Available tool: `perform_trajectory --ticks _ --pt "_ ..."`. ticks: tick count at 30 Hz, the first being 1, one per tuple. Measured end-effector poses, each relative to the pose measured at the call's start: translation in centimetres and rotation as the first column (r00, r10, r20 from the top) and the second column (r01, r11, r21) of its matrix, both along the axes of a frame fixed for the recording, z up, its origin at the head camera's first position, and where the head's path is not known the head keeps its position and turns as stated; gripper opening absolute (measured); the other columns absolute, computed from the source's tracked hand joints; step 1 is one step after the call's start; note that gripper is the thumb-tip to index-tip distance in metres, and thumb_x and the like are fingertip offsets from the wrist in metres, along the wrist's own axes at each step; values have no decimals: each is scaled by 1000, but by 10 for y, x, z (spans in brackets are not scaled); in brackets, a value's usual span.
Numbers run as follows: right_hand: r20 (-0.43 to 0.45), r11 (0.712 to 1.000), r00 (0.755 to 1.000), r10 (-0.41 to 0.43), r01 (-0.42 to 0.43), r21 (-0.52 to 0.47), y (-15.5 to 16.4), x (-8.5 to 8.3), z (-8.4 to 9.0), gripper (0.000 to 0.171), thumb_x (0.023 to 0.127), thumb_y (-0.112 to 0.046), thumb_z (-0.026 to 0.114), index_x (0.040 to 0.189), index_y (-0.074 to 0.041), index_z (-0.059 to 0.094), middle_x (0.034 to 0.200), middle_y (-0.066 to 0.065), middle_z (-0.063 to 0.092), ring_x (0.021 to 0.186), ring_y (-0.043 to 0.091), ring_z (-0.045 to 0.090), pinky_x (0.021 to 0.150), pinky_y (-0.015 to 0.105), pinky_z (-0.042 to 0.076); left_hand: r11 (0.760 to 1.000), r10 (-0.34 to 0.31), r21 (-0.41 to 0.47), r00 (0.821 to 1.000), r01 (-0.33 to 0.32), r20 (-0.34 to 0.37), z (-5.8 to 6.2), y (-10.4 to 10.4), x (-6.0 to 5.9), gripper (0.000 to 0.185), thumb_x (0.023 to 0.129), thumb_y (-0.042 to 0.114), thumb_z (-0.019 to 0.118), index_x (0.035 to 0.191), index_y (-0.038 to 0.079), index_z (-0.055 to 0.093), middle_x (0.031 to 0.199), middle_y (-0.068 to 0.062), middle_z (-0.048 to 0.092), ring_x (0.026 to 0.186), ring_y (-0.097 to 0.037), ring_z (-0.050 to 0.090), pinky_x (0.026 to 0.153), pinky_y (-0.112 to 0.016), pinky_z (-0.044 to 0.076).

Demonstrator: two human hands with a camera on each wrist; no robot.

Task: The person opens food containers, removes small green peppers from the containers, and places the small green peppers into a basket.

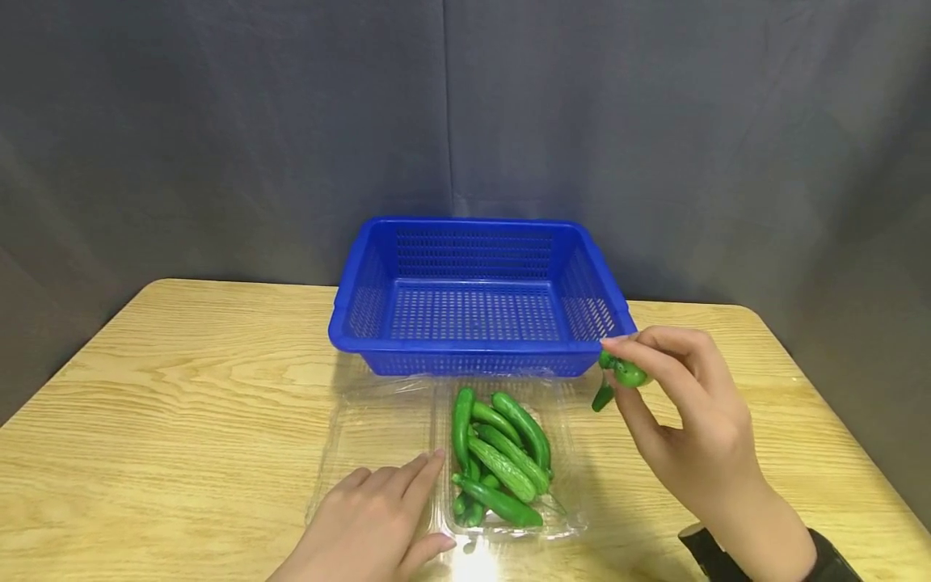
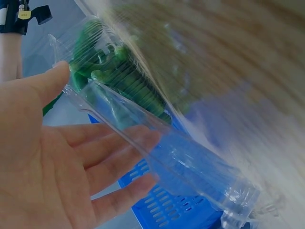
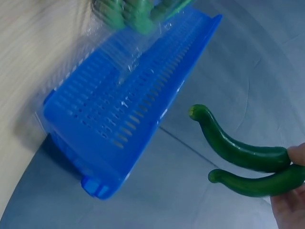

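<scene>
My right hand [image 1: 698, 412] pinches two smooth, curved green cucumbers [image 3: 233, 151] by one end, between thumb and fingers. They hang above the table, just right of the basket's front corner. With fingers spread fairly straight, my left hand [image 1: 378, 517] rests over the flat left half of a clear plastic clamshell box [image 1: 570, 493]. Its fingertips reach the fold beside the filled half. Several green cucumbers [image 1: 524, 428] lie piled in that right half, some smooth and some with bumpy skin. Through the clear plastic, the left wrist view shows the left fingers touching the box edge.
Behind the box stands a blue perforated plastic basket [image 1: 476, 346], its inside showing only the mesh floor. Both are on a light wood table [image 1: 182, 420]. A dark grey curtain [image 1: 291, 121] hangs close behind the table's back edge.
</scene>
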State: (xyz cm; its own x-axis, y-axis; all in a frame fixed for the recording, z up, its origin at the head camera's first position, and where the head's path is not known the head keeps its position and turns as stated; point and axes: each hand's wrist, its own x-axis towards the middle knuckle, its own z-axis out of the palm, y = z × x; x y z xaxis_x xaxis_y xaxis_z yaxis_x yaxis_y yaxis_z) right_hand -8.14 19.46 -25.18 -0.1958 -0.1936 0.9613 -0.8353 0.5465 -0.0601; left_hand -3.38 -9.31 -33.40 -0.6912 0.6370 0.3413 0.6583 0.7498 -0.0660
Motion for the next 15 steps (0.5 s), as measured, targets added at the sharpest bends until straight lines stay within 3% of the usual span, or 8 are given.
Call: perform_trajectory --ticks 6,10,15 --pt "2 1000 1000 3 -3 -9 -1 -12 10 28 99 -19 59 99 7 71 89 23 56 79 29 54 82 13 42 1000 -7 2 1000 7 -16 1 0 0 72 90 57 62 137 2 56 121 -7 68 95 -20 69 73 -39 55" --pt "49 1000 999 22 -23 20 -1 -25 18 17 91 -3 63 104 6 70 93 24 55 81 31 52 82 14 40 1000 14 -19 1000 -14 8 0 0 -1 74 89 59 62 137 3 56 122 -6 68 96 -20 69 75 -40 56" --pt "115 995 993 -3 -8 96 0 -37 25 40 73 19 69 110 3 70 97 21 55 83 29 50 78 17 37 998 37 -50 999 -36 22 -2 1 -1 74 90 62 58 137 5 57 123 -5 67 97 -21 68 77 -42 57"
